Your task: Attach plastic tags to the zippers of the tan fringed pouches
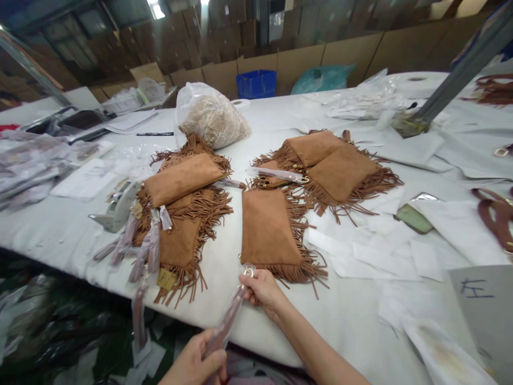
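Between my two hands stretches a brown strap in a clear plastic sleeve, with a gold ring clasp at its upper end. My right hand pinches it just below the clasp. The lower end is wrapped in the fingers of my left hand, near the table's front edge. Directly beyond the clasp lies a tan suede bag with fringe, flat on the table; the clasp is close to its near left corner. Whether the two are joined, I cannot tell.
On the left is a pile of fringed bags with sleeved straps hanging over the edge, beside a grey tape dispenser. More fringed bags lie at back right. A stuffed plastic bag, paper sheets and a metal post stand around.
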`<state>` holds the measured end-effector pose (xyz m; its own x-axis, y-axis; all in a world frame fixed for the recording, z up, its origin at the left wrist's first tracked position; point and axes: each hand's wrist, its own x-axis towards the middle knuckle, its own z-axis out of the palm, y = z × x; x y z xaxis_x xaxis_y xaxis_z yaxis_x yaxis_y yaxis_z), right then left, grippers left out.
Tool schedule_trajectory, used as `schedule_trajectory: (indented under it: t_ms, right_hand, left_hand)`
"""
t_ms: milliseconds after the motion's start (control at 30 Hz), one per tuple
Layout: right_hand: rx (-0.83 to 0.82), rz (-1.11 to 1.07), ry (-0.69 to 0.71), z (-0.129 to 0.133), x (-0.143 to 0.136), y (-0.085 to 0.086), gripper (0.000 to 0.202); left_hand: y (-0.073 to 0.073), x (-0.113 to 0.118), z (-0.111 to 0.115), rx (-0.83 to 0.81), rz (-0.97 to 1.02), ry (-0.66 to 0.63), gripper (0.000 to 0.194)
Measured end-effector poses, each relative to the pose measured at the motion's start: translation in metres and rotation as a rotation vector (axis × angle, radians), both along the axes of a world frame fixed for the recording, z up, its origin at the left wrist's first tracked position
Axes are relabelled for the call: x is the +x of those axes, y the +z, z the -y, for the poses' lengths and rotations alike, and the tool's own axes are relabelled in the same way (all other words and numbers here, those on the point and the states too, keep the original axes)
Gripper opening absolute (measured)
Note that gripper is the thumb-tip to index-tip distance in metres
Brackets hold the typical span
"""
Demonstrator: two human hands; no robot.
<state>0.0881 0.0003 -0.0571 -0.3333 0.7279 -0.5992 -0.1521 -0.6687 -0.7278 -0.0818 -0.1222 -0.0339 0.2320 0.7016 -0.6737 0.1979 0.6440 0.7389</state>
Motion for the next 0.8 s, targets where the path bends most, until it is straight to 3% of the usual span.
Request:
schedule_trajectory:
  t_ms: [100,200,300,467,633,800]
  right_hand:
    - [0.001,0.006,0.027,0.000,-0.002,-0.002,0.028]
    - [0.009,0.010,0.063,0.000,-0.001,-0.001,0.033]
    - [0.022,0.026,0.067,-0.001,0.000,0.000,0.035]
    - [0.037,0.023,0.054,0.001,-0.002,-0.003,0.036]
    - [0.045,0.016,0.056,0.001,-0.002,-0.003,0.041]
    - [0.047,-0.001,0.070,-0.001,0.006,0.008,0.045]
  left_hand:
    - [-0.016,-0.010,0.022,-0.047,-0.018,0.024,0.064]
    - [-0.018,-0.017,0.026,-0.036,-0.006,0.002,0.063]
    - [-0.004,-0.019,0.010,0.023,0.045,-0.052,0.061]
    - [0.016,0.007,-0.029,0.075,0.192,0.144,0.071]
    - [0.003,0.042,-0.059,0.006,0.235,0.270,0.057]
    - [-0.010,0.043,-0.069,0.065,0.140,0.278,0.059]
